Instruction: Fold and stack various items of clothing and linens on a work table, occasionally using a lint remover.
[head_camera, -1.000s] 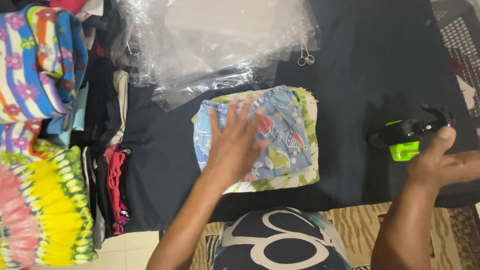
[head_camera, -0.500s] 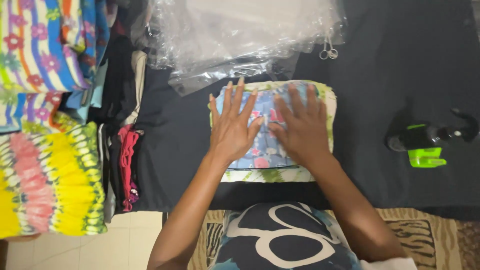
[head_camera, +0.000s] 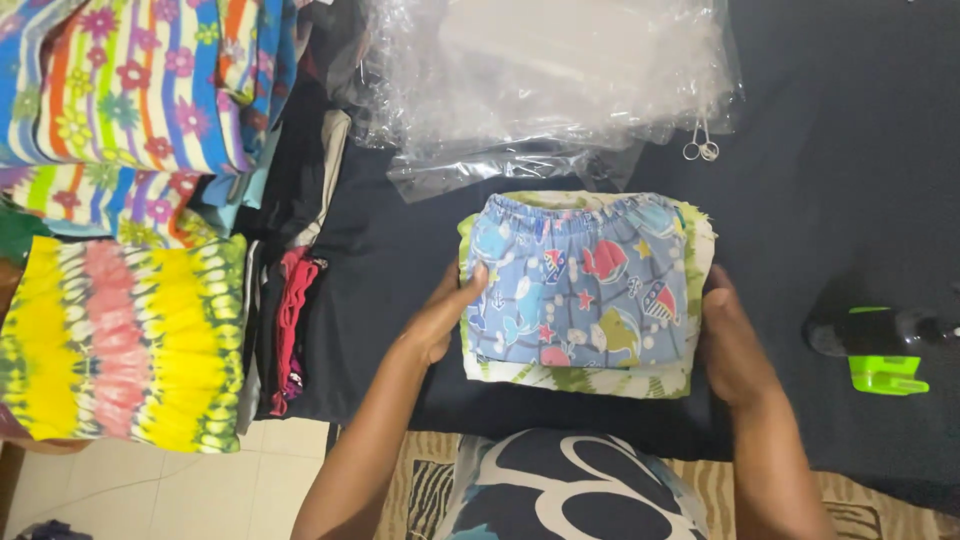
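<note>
A folded blue patterned garment with fish and boat prints (head_camera: 585, 285) lies on a folded green-and-white cloth on a black sheet (head_camera: 800, 250). My left hand (head_camera: 445, 315) grips the folded pile at its left edge, thumb on top. My right hand (head_camera: 730, 345) holds the pile's right edge, fingers curled under it. Both hands clasp the stack between them.
Clear plastic bags (head_camera: 545, 75) lie behind the pile, small scissors (head_camera: 700, 148) beside them. A black-and-green tool (head_camera: 880, 345) rests at right. Stacks of striped floral (head_camera: 130, 90), tie-dye yellow (head_camera: 120, 345) and dark folded clothes (head_camera: 295, 300) fill the left side.
My right hand came over from near the green tool. Both hands went from pressing flat on top of the garment to gripping the pile's left and right sides.
</note>
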